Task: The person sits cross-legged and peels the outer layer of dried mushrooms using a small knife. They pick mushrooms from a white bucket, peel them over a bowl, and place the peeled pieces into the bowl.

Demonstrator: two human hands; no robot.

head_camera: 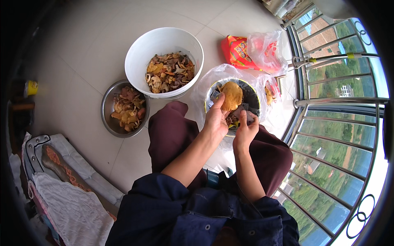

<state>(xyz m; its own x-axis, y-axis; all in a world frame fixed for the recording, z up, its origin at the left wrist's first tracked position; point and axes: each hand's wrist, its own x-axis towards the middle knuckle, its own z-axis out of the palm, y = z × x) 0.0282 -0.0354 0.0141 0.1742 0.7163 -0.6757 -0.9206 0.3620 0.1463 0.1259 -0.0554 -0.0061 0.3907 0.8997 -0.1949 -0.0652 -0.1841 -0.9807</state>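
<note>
My left hand (218,118) grips a large yellow-brown mushroom (231,96) over a round bin lined with a clear plastic bag (201,89). Close beside it, my right hand (247,126) pinches a greyish flat piece (241,114), perhaps a blade or a scrap of mushroom; which one I cannot tell. Dark scraps and wrappers lie inside the bin, partly hidden by my hands. To the upper left stands a white plastic bucket (135,55) holding many mushroom pieces (167,72). A steel bowl (107,124) with more mushrooms (127,110) touches the bucket's lower left side.
Beyond the bin lie a red printed bag (237,52) and a clear plastic bag (267,52). Another bag (271,92) with yellowish contents is right of the bin. Metal railings (338,101) line the window at right. A cushioned seat with white cloth (74,209) stands lower left.
</note>
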